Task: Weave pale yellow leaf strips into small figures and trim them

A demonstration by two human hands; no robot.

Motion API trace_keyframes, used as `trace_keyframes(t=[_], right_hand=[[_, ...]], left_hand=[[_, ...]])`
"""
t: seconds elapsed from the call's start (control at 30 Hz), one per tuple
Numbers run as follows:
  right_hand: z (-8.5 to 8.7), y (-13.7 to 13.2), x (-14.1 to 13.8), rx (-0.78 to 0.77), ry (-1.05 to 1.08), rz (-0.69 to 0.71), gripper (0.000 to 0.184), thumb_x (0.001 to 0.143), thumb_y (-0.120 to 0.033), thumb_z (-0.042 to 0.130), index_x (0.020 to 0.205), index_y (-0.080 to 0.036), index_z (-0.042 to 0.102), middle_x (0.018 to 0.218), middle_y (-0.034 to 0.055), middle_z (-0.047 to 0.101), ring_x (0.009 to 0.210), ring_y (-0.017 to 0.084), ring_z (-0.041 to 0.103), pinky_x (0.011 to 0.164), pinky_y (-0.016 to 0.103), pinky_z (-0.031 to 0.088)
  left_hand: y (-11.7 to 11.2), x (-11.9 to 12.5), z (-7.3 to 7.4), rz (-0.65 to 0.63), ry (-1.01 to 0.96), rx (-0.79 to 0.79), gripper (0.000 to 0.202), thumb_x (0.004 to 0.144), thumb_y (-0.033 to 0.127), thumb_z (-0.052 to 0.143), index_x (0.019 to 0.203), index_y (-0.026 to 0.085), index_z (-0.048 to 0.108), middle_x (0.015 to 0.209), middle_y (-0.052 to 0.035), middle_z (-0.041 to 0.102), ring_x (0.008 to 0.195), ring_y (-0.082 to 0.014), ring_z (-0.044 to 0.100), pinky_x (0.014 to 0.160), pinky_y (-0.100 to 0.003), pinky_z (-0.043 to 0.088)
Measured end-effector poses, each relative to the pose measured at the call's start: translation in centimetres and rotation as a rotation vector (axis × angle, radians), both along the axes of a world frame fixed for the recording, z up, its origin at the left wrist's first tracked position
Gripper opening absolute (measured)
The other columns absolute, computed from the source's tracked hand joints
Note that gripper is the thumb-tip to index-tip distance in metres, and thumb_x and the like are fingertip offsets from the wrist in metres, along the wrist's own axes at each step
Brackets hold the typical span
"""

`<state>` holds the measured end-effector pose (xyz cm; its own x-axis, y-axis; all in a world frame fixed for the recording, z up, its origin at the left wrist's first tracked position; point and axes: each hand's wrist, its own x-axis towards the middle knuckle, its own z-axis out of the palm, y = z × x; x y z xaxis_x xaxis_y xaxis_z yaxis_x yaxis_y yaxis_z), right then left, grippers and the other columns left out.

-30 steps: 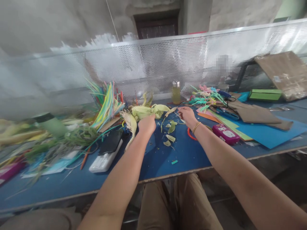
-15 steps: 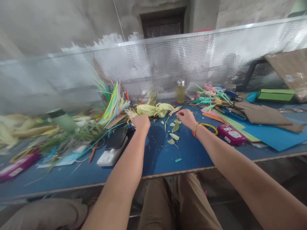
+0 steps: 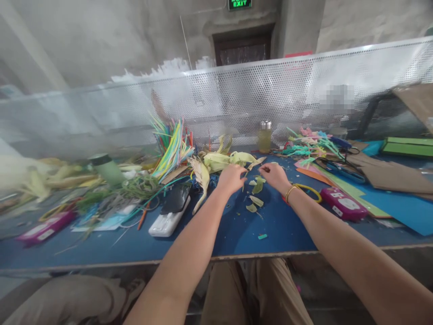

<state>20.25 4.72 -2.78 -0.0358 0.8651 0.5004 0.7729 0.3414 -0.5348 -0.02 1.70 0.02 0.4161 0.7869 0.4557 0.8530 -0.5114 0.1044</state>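
Observation:
Over the middle of the blue table, my left hand point(image 3: 232, 178) is just in front of the pale green corn husks point(image 3: 216, 161), with its thumb and fingertips apart and no object visible in them. To its right, my right hand point(image 3: 275, 177) has curled fingers pinched together; anything between them is too small to make out. A dry husk strip point(image 3: 202, 178) lies left of my left hand. Small husk scraps point(image 3: 256, 201) are scattered on the table below and between both hands. A narrow tan husk tip point(image 3: 257, 162) pokes out behind the gap between them.
Left are a bundle of coloured pipe cleaners point(image 3: 174, 149), a black phone point(image 3: 176, 198) on a white case point(image 3: 169, 220), and a green cup point(image 3: 106, 169). A glass bottle point(image 3: 264, 136) stands behind. Right are yellow tape point(image 3: 311, 192), a magenta device point(image 3: 343, 203) and coloured paper point(image 3: 402, 205).
My left hand has let go of the dry husk strip at the left and moved right, close to my right hand. My right hand stays pinched in nearly the same place. The view has shifted slightly.

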Motion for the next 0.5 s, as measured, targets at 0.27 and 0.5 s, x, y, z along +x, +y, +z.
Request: trace_keyframes(t=[0.27,0.5], right_hand=[[0.4,-1.0,-1.0,-0.002,0.03,0.118,0.016,0.078,-0.027,0.064,0.09,-0.019,0.072,0.086,0.0039,0.074,0.078,0.016,0.065,0.072,0.025,0.046],[-0.1,-2.0,-2.5,0.179,-0.129,0.053,0.035,0.081,-0.029,0.061,0.114,-0.016,0.064,0.11,0.0117,0.066,0.103,0.026,0.058,0.093,0.038,0.042]], left_hand=[[-0.9,2.0,-0.1,-0.154,0.159,-0.101,0.025,0.082,0.032,0.062,0.103,0.023,0.073,0.102,-0.0082,0.072,0.098,-0.0236,0.064,0.085,-0.031,0.047],[-1.8,1.8,0.6,-0.073,0.206,-0.227,0.021,0.082,0.036,0.061,0.096,0.025,0.073,0.095,-0.0071,0.073,0.093,-0.023,0.067,0.077,-0.028,0.048]])
